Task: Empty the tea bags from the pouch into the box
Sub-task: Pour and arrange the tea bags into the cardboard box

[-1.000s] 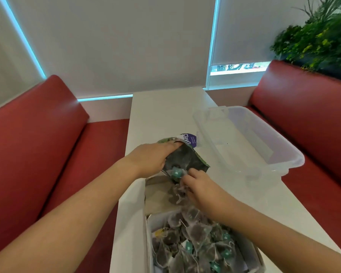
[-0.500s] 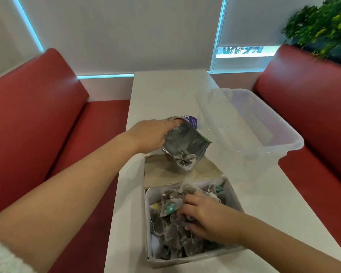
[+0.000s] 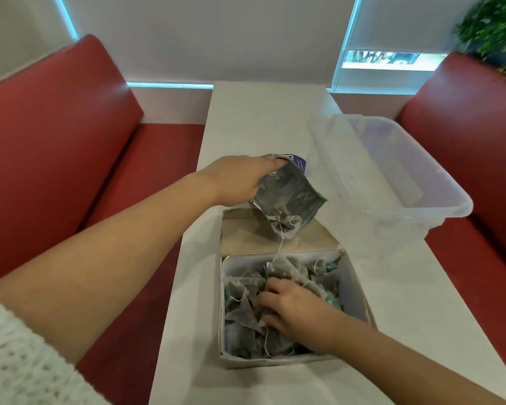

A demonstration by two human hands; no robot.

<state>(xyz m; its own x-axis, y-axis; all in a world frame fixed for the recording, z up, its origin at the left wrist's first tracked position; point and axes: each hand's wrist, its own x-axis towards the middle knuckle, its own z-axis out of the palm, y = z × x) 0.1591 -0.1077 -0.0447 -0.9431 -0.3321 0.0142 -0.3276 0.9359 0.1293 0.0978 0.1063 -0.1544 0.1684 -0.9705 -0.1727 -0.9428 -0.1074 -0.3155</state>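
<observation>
Above the box (image 3: 360, 290), the left hand (image 3: 234, 179) grips the tipped pouch (image 3: 289, 200). Inside, the right hand (image 3: 295, 311) lies loosely curled on the tea bags (image 3: 246, 314), grasp unclear.

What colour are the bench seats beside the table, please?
Red, on both bench seats, seen clearly in the head view.

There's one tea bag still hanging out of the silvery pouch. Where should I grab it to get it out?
Pinch the grey mesh tea bag where it pokes from the tilted silver foil pouch's open mouth, coming from below, over the open cardboard box. The mouth faces down, so pulling downward should free it.
</observation>
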